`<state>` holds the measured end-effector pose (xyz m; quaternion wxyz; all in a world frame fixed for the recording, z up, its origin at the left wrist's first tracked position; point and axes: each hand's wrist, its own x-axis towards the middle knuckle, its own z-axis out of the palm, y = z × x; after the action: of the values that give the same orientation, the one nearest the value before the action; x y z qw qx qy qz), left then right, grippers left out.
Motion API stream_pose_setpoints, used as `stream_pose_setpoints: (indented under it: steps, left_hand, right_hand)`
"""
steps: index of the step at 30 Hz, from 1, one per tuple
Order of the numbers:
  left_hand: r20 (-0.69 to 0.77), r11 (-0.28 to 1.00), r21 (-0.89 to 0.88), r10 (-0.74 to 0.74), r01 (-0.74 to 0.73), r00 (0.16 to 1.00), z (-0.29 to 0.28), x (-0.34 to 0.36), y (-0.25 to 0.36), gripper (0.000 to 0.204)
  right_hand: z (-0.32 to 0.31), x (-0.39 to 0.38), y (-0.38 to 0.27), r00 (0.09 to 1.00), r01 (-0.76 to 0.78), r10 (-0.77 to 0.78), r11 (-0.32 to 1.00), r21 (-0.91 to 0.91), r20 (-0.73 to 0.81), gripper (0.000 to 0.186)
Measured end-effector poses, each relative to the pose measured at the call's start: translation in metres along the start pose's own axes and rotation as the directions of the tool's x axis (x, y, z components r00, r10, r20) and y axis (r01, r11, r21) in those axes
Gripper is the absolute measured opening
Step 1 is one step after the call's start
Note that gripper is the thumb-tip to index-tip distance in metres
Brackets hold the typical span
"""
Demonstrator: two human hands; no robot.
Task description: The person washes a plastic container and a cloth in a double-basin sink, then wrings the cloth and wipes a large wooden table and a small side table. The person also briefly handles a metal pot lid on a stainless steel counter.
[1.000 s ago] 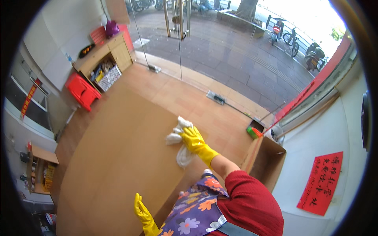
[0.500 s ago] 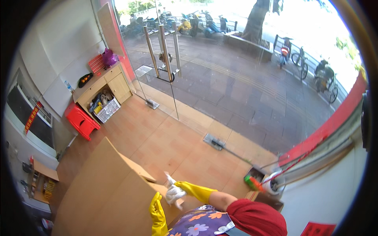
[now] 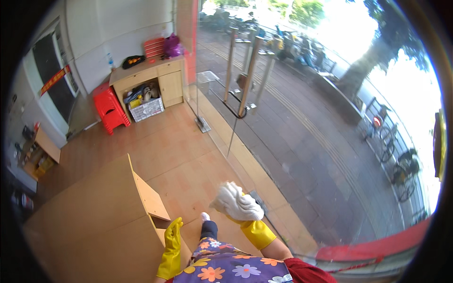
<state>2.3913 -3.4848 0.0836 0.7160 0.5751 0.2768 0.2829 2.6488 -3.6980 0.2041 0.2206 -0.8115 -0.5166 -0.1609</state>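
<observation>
A crumpled white cloth (image 3: 236, 202) is in my right hand (image 3: 256, 231), which wears a yellow rubber glove. The cloth covers most of those fingers. It is raised in front of me, near the foot of the glass front as seen from here. My left hand (image 3: 171, 243), in a matching glove, is beside the edge of a large light-brown wooden cabinet (image 3: 89, 212). Its fingers point up, fairly straight, and nothing shows in them; whether it touches the cabinet I cannot tell.
The glass door (image 3: 212, 101) with long metal handles (image 3: 244, 78) stands ahead. A wooden desk (image 3: 171, 87) with a white crate (image 3: 146, 109) and red stools (image 3: 111, 108) are at the far left. Outside are parked bikes and a tree (image 3: 365, 66).
My right hand has lifted the white cloth away from the cabinet side, up and forward. My left hand is slightly further left. The view has turned, and a foot now shows below.
</observation>
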Motion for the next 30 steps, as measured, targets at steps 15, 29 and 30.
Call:
stream_pose_setpoints:
  steps: [15, 29, 30]
  left_hand:
    - [0.196, 0.915, 0.386, 0.045, -0.119, 0.979, 0.056, 0.377, 0.075, 0.026]
    - [-0.053, 0.755, 0.630, 0.275, -0.181, 0.960, 0.062, 0.660, 0.085, 0.035]
    - [-0.089, 0.773, 0.617, 0.255, -0.148, 0.963, 0.058, 0.676, 0.086, 0.037]
  right_hand:
    - [0.118, 0.199, 0.158, 0.827, -0.520, 0.481, 0.462, 0.718, 0.290, 0.028]
    - [0.262, 0.611, 0.275, 0.794, -0.600, -0.122, -0.008, 0.800, 0.595, 0.020]
    - [0.276, 0.644, 0.276, 0.763, -0.643, -0.160, -0.095, 0.760, 0.626, 0.020]
